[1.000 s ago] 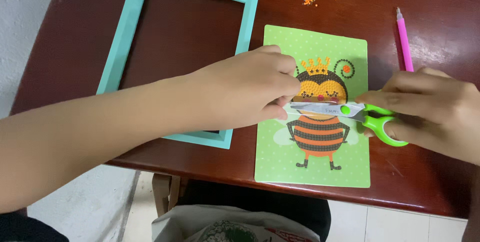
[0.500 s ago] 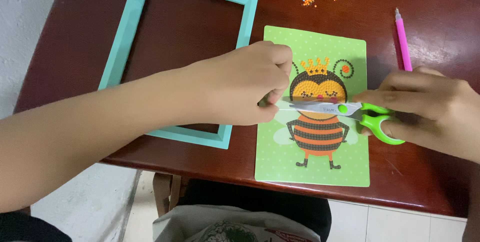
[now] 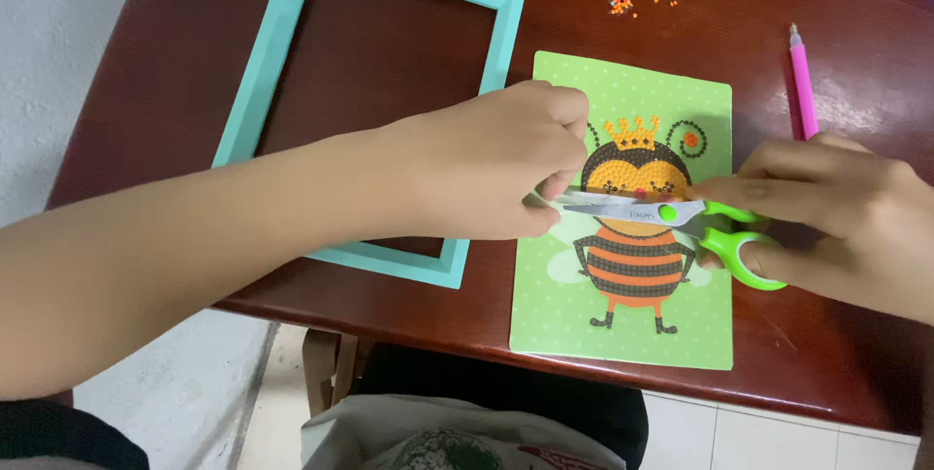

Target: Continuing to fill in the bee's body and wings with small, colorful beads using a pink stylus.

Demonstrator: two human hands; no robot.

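Green-handled scissors [image 3: 671,217] lie flat across the bee card [image 3: 623,334] on the bench [image 3: 827,373] — right hand [image 3: 827,217] gripping the loops, left hand [image 3: 486,173] pinching near the blade tips. Best kept level — fingers clear of the edges.

You get soft, even, fairly bright light here, apparently from above. The dark red table [image 3: 827,353] shows a mild sheen around the pink pen [image 3: 804,86], but no harsh glare. Shadows are faint: a thin soft one sits under your left hand [image 3: 486,173], just left of the green bee card [image 3: 555,319]. That card looks sharp and its colours saturated. Your forearm, nearest the lens and left of the card, looms large and slightly soft. You see no clear motion blur.
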